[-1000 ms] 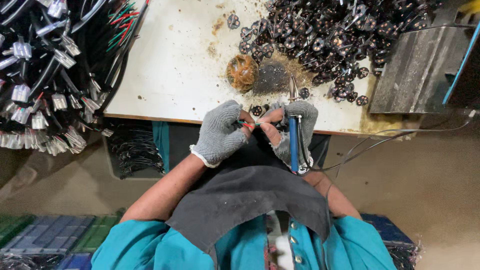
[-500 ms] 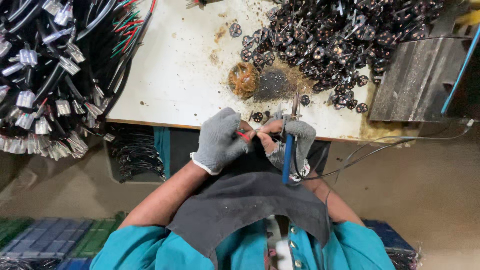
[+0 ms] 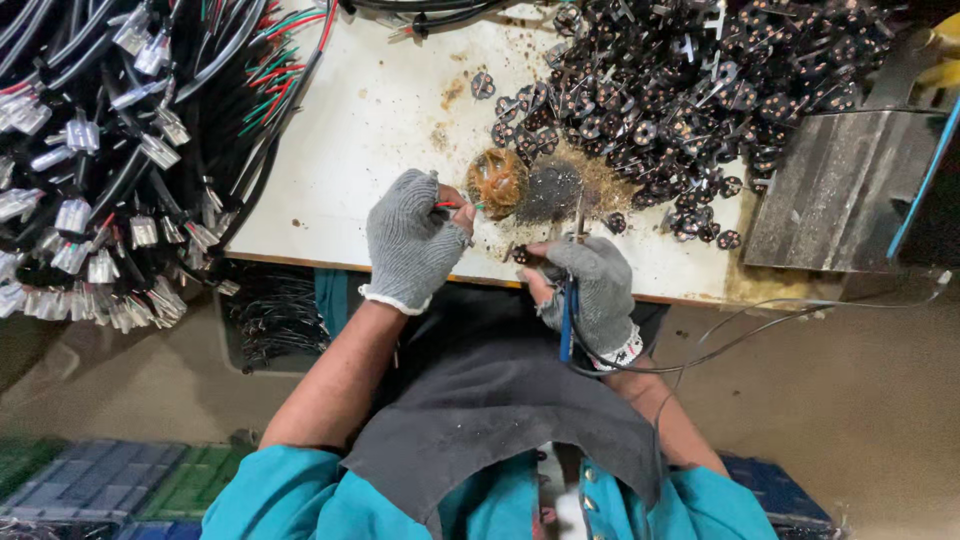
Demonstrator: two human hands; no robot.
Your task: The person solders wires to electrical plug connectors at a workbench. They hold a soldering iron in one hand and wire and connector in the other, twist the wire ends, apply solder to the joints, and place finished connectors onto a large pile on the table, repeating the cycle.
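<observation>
Your left hand [image 3: 412, 240] pinches thin coloured wires [image 3: 452, 205]; your right hand [image 3: 592, 292] clasps a blue-handled soldering iron [image 3: 568, 318] over the bench [image 3: 360, 150].

A small assembly workshop, by every sign; a stained white worktable [image 3: 350, 150] carries a heap of small black plug parts [image 3: 690, 90] across its far right corner; bundles of black cables with white connectors [image 3: 90, 160] hang over its left edge; a worn metal block [image 3: 830, 190] sits at its right edge; solder-like residue [image 3: 555, 190] darkens the near edge.
</observation>
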